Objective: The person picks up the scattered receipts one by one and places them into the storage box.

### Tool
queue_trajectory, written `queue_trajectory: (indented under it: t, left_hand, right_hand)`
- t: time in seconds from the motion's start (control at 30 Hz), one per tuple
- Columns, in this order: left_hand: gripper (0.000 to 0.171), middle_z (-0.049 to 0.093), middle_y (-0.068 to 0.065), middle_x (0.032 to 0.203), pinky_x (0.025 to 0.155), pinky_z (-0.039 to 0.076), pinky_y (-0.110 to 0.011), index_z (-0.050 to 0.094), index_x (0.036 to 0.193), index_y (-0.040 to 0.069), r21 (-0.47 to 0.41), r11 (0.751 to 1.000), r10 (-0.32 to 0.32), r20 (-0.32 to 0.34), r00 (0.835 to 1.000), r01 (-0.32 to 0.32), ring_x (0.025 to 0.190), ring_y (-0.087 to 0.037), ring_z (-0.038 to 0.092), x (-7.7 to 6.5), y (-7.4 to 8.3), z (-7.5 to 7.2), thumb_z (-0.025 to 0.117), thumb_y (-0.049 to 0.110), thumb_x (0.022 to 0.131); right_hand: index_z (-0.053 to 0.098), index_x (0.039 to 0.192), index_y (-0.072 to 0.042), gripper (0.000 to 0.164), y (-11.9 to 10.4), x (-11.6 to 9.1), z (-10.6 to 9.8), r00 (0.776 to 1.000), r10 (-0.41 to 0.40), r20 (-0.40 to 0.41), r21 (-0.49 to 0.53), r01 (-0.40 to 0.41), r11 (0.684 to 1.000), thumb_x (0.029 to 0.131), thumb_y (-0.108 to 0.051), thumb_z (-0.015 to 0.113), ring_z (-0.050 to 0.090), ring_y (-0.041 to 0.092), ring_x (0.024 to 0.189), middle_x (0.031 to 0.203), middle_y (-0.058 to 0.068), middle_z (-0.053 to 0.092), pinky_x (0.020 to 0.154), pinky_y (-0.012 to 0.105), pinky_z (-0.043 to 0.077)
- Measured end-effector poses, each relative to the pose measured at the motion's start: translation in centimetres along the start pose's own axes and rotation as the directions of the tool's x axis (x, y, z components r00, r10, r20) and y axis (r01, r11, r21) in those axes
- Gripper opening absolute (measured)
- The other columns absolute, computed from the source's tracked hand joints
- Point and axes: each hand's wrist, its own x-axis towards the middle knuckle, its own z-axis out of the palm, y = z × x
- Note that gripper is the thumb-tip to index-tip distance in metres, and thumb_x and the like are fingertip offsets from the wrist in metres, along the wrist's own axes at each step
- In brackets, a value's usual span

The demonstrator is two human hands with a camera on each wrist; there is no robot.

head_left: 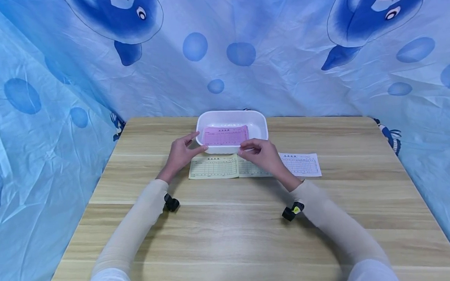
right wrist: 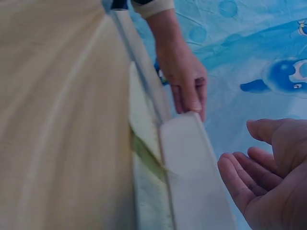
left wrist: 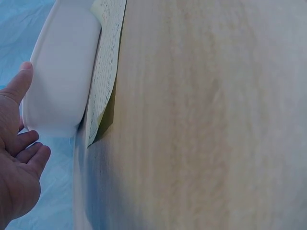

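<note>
A white plastic basin (head_left: 260, 128) stands near the far edge of the table, a pink printed slip (head_left: 226, 135) lying inside it. My left hand (head_left: 181, 153) grips the basin's left end; the thumb lies on the front rim with the fingers around the corner. My right hand (head_left: 262, 155) hovers over the basin's front right, its fingers loosely bent and nothing between them in the right wrist view. Below it, a pale green slip (head_left: 249, 169) is partly covered. A yellow slip (head_left: 213, 167) lies to its left, a white slip (head_left: 300, 165) to its right.
The slips form a row on the wood-grain table (head_left: 222, 234), close in front of the basin. A blue dolphin-print cloth (head_left: 214, 90) hangs behind the table and along its sides. Both wrists carry small black cameras.
</note>
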Motion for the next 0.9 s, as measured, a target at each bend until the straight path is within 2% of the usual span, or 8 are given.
queue_trajectory:
  t: [0.23,0.43,0.7,0.9]
  left_hand:
    - [0.077,0.049,-0.011,0.155,0.113,0.046,-0.046,0.058,0.145,0.009,-0.005,1.000,0.010,-0.001,1.000,-0.010,0.137,-0.035,0.052,0.0,-0.1,0.0,0.086,0.044,0.082]
    - [0.078,0.048,-0.011,0.155,0.113,0.045,-0.045,0.057,0.145,0.009,-0.014,1.000,0.013,-0.001,1.000,-0.013,0.139,-0.034,0.051,-0.1,-0.2,0.1,0.086,0.045,0.082]
    - [0.078,0.048,-0.011,0.155,0.113,0.045,-0.044,0.057,0.145,0.010,-0.021,1.000,0.007,-0.002,1.000,-0.007,0.139,-0.033,0.050,-0.2,0.0,0.0,0.086,0.046,0.082]
    - [0.079,0.048,-0.010,0.156,0.113,0.045,-0.045,0.057,0.145,0.010,-0.019,1.000,0.003,-0.003,1.000,-0.003,0.140,-0.034,0.050,-0.3,0.2,0.0,0.086,0.047,0.081]
  right_hand:
    - [0.074,0.116,-0.002,0.033,1.8,-0.7,1.6,0.999,0.041,-0.001,-0.044,-0.041,0.998,0.090,-0.023,0.081,0.074,0.021,0.091,0.107,0.008,0.077,0.078,0.032,0.062]
    - [0.074,0.116,0.000,0.035,3.0,-0.6,2.6,0.998,0.065,-0.020,-0.039,-0.066,0.997,0.087,-0.019,0.083,0.076,0.025,0.091,0.104,0.012,0.077,0.074,0.031,0.063]
    - [0.075,0.113,-0.002,0.035,3.7,0.1,3.6,0.995,0.082,-0.064,-0.084,-0.087,0.993,0.085,-0.018,0.085,0.075,0.024,0.095,0.100,0.009,0.078,0.078,0.032,0.062]
    - [0.075,0.111,-0.003,0.033,3.8,0.6,4.1,0.992,0.100,-0.075,-0.112,-0.108,0.988,0.084,-0.018,0.086,0.075,0.020,0.089,0.097,0.008,0.078,0.075,0.031,0.062]
